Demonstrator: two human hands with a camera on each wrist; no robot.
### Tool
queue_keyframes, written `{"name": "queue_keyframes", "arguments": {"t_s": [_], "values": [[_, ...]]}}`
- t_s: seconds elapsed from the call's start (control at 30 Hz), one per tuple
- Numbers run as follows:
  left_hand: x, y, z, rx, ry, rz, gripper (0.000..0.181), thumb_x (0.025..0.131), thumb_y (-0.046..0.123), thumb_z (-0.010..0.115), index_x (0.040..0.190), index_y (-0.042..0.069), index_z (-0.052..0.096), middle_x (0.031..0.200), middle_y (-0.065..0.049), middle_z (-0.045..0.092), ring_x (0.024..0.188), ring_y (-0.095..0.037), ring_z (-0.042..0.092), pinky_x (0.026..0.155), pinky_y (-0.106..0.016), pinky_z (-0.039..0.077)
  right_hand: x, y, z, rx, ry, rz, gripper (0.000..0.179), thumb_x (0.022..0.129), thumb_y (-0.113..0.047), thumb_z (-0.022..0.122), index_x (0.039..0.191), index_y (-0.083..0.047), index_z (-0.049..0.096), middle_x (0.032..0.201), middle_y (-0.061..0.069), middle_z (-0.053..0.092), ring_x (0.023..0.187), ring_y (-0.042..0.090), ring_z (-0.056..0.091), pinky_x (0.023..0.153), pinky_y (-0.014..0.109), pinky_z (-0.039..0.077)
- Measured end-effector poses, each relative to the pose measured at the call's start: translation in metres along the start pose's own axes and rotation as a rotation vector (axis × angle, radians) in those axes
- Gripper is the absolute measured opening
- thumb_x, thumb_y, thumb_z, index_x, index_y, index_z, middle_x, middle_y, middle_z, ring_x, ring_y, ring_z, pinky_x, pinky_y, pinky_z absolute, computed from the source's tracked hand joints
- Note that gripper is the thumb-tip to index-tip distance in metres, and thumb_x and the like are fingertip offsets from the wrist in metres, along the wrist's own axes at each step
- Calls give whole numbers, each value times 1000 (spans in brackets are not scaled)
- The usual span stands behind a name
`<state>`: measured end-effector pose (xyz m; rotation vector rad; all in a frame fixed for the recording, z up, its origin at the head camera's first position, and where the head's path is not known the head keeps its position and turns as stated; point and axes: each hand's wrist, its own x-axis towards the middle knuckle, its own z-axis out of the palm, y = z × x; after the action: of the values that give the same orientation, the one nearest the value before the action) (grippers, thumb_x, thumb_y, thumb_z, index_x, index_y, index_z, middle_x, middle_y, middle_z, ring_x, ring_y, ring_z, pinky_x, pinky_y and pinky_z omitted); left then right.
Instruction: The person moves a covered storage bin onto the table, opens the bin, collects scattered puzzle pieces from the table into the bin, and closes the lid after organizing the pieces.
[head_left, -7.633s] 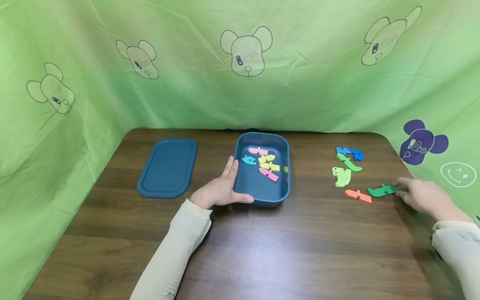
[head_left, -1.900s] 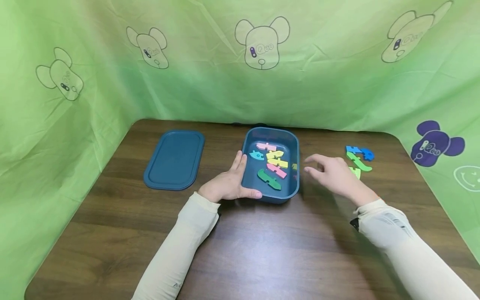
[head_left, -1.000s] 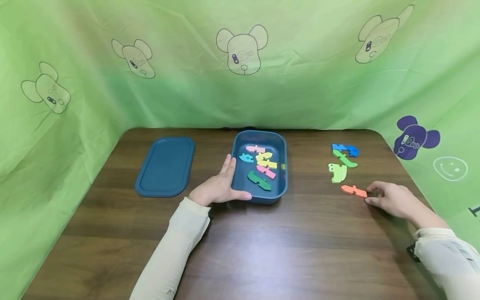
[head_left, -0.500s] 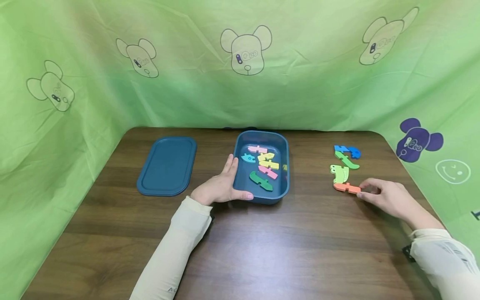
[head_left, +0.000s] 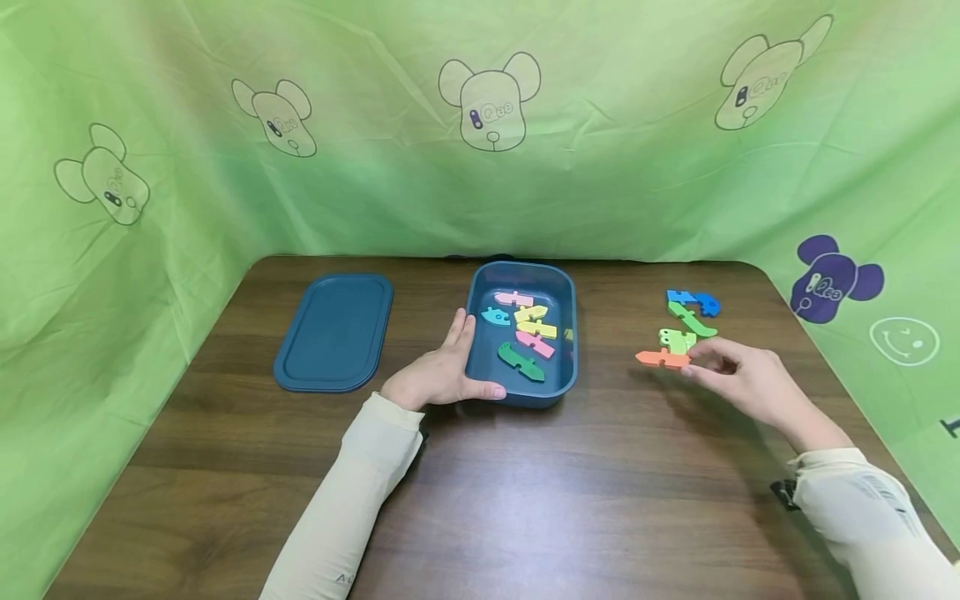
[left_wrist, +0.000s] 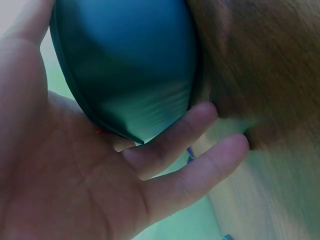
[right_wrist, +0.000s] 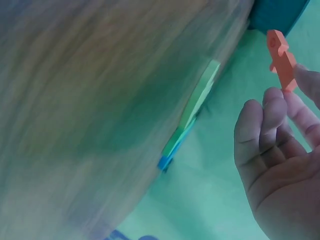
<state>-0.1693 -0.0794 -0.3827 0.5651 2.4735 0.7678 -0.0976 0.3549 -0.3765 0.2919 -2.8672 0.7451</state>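
Observation:
In the head view my left hand [head_left: 442, 371] rests against the left side of a blue box [head_left: 487, 354], fingers straight along the wall and thumb over the near corner. Several foam puzzle pieces lie inside, among them a dark green one [head_left: 521, 362], a pink one [head_left: 536, 344] and a teal one [head_left: 496, 316]. Thumb and index finger of my right hand [head_left: 750, 383] pinch one end of an orange puzzle piece [head_left: 662, 360], held above the table. Behind it, partly hidden, is a light green crocodile-head piece [head_left: 679, 340].
A blue lid [head_left: 333, 333] lies flat on the wooden table [head_left: 585, 500], left of the box. Further back on the right are a green puzzle piece [head_left: 692, 319] and blue ones [head_left: 707, 305]. Green printed cloth [head_left: 375, 192] hangs around the table's back and sides.
The dark green piece went from the table's right side into the box. My right hand then took hold of the orange piece, lifting and moving it leftward. The left hand stays at the box.

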Motion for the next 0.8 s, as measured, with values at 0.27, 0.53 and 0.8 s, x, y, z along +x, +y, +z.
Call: {"name": "queue_keyframes", "arguments": {"t_s": [0.27, 0.53, 0.8], "values": [[0, -2, 0, -3, -1, -11, 126, 82, 70, 71, 162, 20, -11, 164, 7, -27, 128, -40, 53, 100, -44, 46, 15, -19, 11, 53, 29, -47, 16, 89, -18, 80, 102, -18, 71, 72, -7, 60, 62, 8, 50, 56, 23, 36], [0, -2, 1, -3, -4, -27, 126, 81, 70, 71, 162, 22, -13, 163, 9, -28, 126, -40, 55, 100, -44, 46, 31, -38, 21, 108, -3, -80, 15, 91, -19, 78, 104, -19, 71, 76, -4, 61, 65, 11, 52, 56, 24, 39], [0, 1, -1, -4, -6, -31, 125, 82, 69, 71, 161, 23, -14, 163, 10, -28, 125, -39, 55, 98, -43, 47, 43, -51, 29, 143, -23, -76, 14, 93, -21, 77, 105, -18, 71, 75, -3, 60, 65, 14, 52, 55, 24, 40]]}}
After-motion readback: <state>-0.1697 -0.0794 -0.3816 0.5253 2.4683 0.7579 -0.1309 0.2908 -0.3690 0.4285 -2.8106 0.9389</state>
